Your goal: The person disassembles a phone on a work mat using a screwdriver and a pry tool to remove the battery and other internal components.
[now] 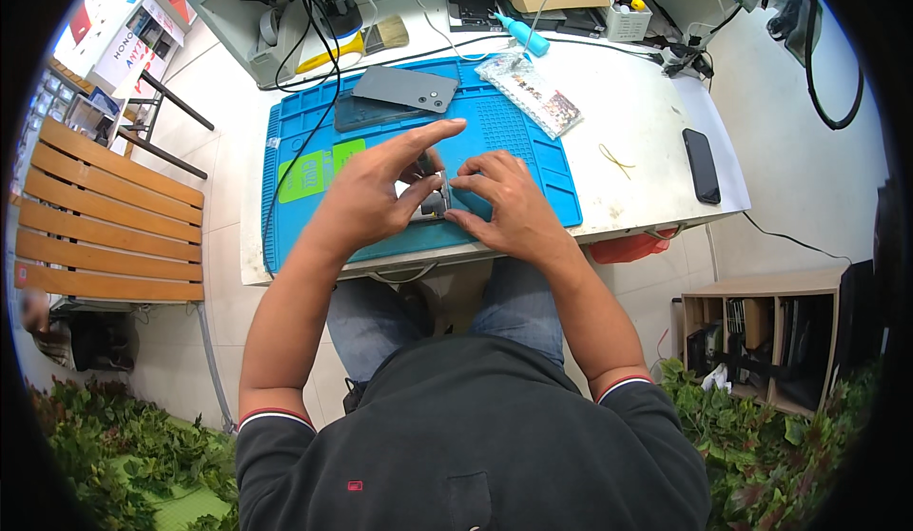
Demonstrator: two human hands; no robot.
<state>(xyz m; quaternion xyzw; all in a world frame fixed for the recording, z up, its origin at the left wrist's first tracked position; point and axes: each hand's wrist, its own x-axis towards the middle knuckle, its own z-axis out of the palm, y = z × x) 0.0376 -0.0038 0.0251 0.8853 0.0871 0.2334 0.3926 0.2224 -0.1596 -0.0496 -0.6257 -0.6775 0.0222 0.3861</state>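
Near the table's [647,117] front edge, the left hand [369,191] is curling over a device [434,207] (long axis unclear). The right hand [511,203] is bordering its right side, both grips unclear.

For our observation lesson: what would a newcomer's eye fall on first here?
Probably the bright blue mat on the white desk, with the left hand and right hand at a partly hidden device. Then the slatted bench at far left and green foliage in both lower corners.
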